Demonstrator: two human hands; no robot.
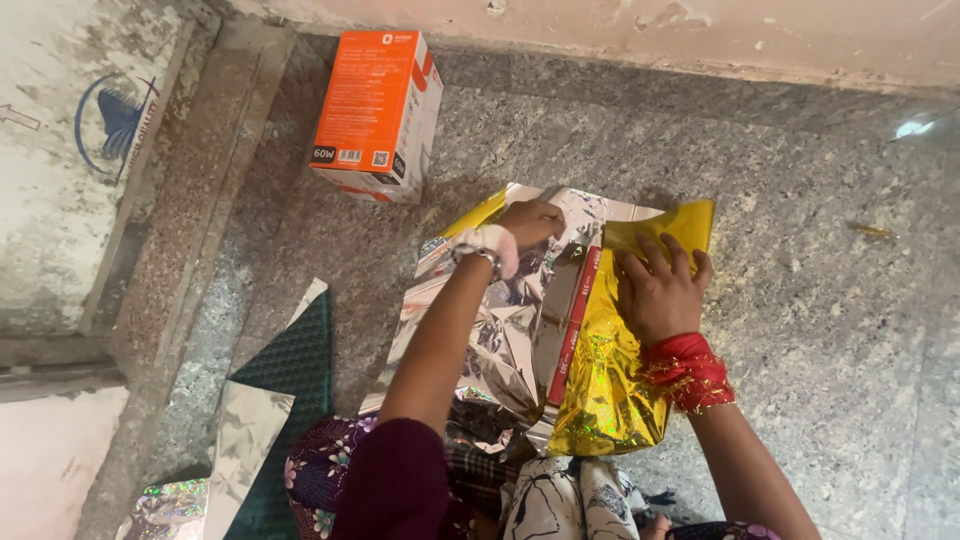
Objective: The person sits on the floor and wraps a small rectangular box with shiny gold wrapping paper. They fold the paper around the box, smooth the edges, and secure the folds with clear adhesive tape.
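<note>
Head view: right hand (660,290) lies flat, fingers spread, pressing gold foil wrap (610,380) onto the box (572,320) beneath; left hand (530,222) pinches the sheet's far edge. Uneven tension could tear or crease the foil.

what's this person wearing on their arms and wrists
The left arm is bare up to a dark maroon sleeve, with a metal bracelet and a pale band at the wrist. The right wrist carries a thick bunch of red thread or bangles with gold flecks; no sleeve shows.
</note>
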